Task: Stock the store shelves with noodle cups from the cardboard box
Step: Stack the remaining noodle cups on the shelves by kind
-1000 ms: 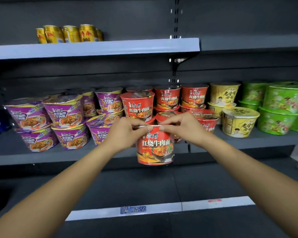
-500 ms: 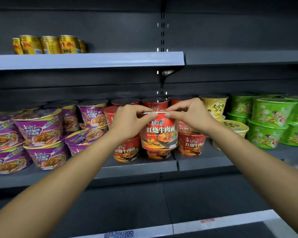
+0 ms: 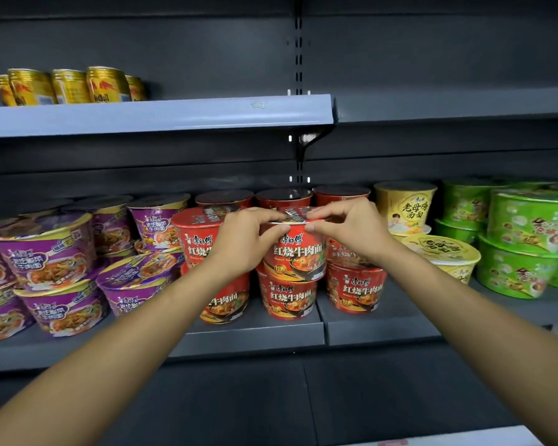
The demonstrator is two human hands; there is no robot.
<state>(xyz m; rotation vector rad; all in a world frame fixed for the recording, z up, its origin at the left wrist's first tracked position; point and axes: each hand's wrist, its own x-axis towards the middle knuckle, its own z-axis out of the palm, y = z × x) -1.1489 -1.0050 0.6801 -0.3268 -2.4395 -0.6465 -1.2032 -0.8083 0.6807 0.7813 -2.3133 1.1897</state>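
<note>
Moved: the held red cup [image 3: 295,252] and both hands have gone up and inward, from in front of the shelf lip [image 3: 255,333] onto the red stack.
Left hand [image 3: 242,243]: thumb and fingers [image 3: 271,217] curled over the cup's left rim, gripping it.
Right hand [image 3: 351,233]: fingers [image 3: 316,215] curled over the right rim, gripping likewise.
Held red cup: upright between the two sets of fingertips; base at the lid of the lower red cup [image 3: 287,296] directly beneath them; full contact cannot be told.
Step in hand: seating one cup as the second tier, judged nearly done.
Next move calls for: centring the base, easing the weight down, then letting go with both grips together so the stack stays put.
Outside the left knuckles: purple cups [image 3: 45,252].
Outside the right knuckles: yellow cups [image 3: 406,207], then green cups [image 3: 525,220].
Behind the fingertips: back row of red cups [image 3: 284,196].
Well above the fingers, leftward: gold cans [image 3: 103,85].
Cardboard box: not in view.
</note>
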